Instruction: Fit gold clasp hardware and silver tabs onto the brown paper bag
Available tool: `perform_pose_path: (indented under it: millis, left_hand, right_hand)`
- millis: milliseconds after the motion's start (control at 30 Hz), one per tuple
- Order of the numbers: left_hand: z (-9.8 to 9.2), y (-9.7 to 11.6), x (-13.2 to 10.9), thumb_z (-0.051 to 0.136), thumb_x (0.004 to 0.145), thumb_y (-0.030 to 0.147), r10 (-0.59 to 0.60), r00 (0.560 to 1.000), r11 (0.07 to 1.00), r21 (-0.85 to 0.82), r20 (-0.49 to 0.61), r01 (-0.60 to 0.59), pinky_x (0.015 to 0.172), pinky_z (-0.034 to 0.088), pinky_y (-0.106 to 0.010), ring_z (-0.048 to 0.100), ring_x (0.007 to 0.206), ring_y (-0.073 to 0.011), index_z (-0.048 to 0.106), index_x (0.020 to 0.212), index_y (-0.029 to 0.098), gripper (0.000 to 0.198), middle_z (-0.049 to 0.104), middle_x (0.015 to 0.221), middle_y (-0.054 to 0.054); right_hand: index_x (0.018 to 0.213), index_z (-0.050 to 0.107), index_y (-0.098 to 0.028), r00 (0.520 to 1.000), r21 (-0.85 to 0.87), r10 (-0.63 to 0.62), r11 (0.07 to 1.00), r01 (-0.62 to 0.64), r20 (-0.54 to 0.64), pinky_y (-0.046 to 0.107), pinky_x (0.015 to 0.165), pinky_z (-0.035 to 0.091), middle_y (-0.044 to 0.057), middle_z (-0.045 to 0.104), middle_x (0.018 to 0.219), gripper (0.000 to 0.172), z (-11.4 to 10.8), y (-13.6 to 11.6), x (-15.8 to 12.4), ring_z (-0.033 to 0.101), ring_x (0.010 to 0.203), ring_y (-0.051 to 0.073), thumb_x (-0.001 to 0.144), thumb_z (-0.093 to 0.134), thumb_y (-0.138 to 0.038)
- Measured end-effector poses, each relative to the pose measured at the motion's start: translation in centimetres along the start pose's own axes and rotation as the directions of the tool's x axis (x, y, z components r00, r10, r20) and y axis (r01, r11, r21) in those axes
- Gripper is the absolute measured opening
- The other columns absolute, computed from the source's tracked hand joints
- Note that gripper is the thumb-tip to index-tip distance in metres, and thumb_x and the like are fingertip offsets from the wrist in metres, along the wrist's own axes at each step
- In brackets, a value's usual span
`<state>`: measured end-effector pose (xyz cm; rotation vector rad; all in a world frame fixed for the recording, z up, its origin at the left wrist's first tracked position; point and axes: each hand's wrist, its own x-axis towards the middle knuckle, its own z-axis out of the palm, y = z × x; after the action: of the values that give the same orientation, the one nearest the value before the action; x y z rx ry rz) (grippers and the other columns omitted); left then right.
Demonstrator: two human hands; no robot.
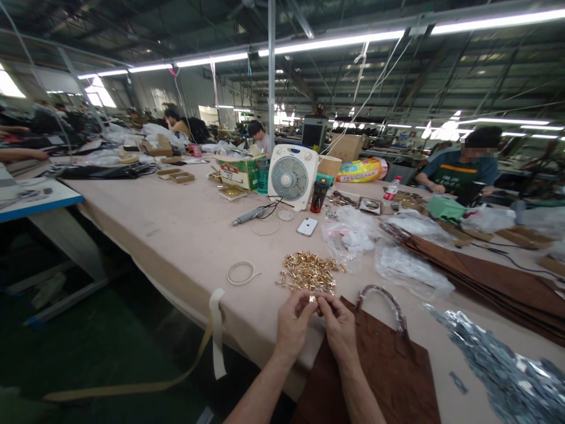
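Observation:
My left hand (291, 327) and my right hand (339, 330) meet at the table's near edge, fingers closed on a small gold-coloured metal fitting (313, 299). Its exact kind is too small to tell. Just beyond my fingertips lies a heap of similar gold metal fittings (309, 271). Under my right hand and forearm is a brown bag panel (392, 371) with a plastic-wrapped loop handle (404, 321), partly hanging off the table edge.
A pile of grey metal plates (498, 353) lies at right, below stacked brown panels (489, 277). Clear plastic bags (410, 271), a phone (307, 227), an electric screwdriver (249, 216) and a box fan (293, 174) stand or lie farther back. A co-worker (463, 165) sits across the table.

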<state>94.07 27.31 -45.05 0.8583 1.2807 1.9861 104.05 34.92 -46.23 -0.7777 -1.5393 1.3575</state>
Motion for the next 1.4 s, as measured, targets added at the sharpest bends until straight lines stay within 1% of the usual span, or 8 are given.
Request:
perform_pose_path:
  millis: [500,667,800,900,1033,1167,1300,1400]
  left_hand:
    - [0.1,0.2,-0.3,0.072,0.092,0.034,0.046,0.998,0.996,0.077,0.034,-0.048,0.078,0.057,-0.028,0.07,0.081,-0.0186,0.073,0.102,0.019,0.017,0.076,0.092,-0.004]
    - [-0.2,-0.5,0.0,0.076,0.089,0.037,0.007,0.999,0.996,0.086,-0.037,-0.003,0.089,0.058,-0.03,0.074,0.096,-0.0218,0.075,0.11,0.02,0.027,0.079,0.104,-0.007]
    - [-0.4,-0.6,0.1,0.074,0.091,0.039,0.009,1.0,0.993,0.12,-0.002,-0.009,0.086,0.06,-0.031,0.074,0.095,-0.0223,0.077,0.115,0.02,0.031,0.08,0.108,-0.008]
    - [-0.5,-0.6,0.1,0.069,0.095,0.04,0.038,0.999,0.984,0.173,0.003,-0.038,0.086,0.061,-0.032,0.074,0.095,-0.0224,0.077,0.117,0.021,0.031,0.079,0.111,-0.009]
    - [-0.8,-1.0,0.4,0.064,0.098,0.04,0.183,0.983,0.949,0.259,0.011,-0.18,0.107,0.054,-0.04,0.068,0.119,-0.0253,0.08,0.112,0.024,0.026,0.075,0.124,-0.01]
    - [-0.8,-1.3,0.7,0.064,0.098,0.042,0.257,0.966,0.911,0.326,0.031,-0.253,0.109,0.053,-0.041,0.065,0.123,-0.0253,0.081,0.109,0.028,0.025,0.073,0.126,-0.008]
    - [-0.6,-1.8,0.8,0.064,0.097,0.047,0.249,0.968,0.898,0.363,0.045,-0.248,0.107,0.054,-0.04,0.065,0.122,-0.0259,0.08,0.109,0.028,0.027,0.072,0.124,-0.008]
    - [-0.4,-2.3,0.9,0.067,0.095,0.051,0.135,0.991,0.926,0.353,0.01,-0.13,0.1,0.057,-0.039,0.067,0.118,-0.0266,0.074,0.122,0.026,0.038,0.071,0.129,-0.009]
  right_hand:
    - [0.095,0.078,-0.019,0.997,0.122,0.072,0.99,-0.076,0.036,0.026,0.067,0.048,0.001,0.065,0.076,0.036,-0.1,-0.3,0.1,0.056,0.071,0.016,0.085,0.081,-0.053]
    - [0.108,0.077,-0.023,0.969,0.45,0.223,0.857,-0.249,0.111,0.03,0.073,0.057,0.005,0.073,0.1,0.044,0.5,-0.5,-0.1,0.066,0.083,0.019,0.079,0.087,-0.055]
    - [0.101,0.08,-0.021,0.938,0.495,0.301,0.797,-0.347,0.173,0.028,0.065,0.056,0.006,0.073,0.09,0.044,0.9,-0.3,-0.1,0.065,0.074,0.018,0.081,0.084,-0.06]
    - [0.095,0.081,-0.02,0.942,0.47,0.268,0.817,-0.334,0.204,0.026,0.065,0.053,0.003,0.069,0.081,0.039,0.9,-0.2,-0.2,0.061,0.071,0.015,0.084,0.084,-0.057]
    - [0.105,0.081,-0.021,0.952,0.439,0.211,0.85,-0.29,0.22,0.025,0.073,0.052,0.003,0.071,0.09,0.035,0.5,-0.6,-0.1,0.06,0.077,0.014,0.085,0.086,-0.049]
    - [0.108,0.081,-0.023,0.968,0.434,0.163,0.87,-0.232,0.192,0.025,0.073,0.051,0.003,0.073,0.094,0.034,0.3,-0.8,-0.1,0.061,0.077,0.014,0.085,0.085,-0.047]
    - [0.104,0.082,-0.021,0.978,0.439,0.15,0.876,-0.2,0.147,0.026,0.069,0.05,0.002,0.071,0.081,0.036,0.3,-0.6,0.2,0.059,0.069,0.013,0.083,0.085,-0.05]
    - [0.105,0.082,-0.02,0.984,0.47,0.17,0.864,-0.179,0.062,0.026,0.067,0.051,0.001,0.07,0.075,0.039,0.0,-0.5,0.4,0.059,0.066,0.013,0.081,0.087,-0.05]
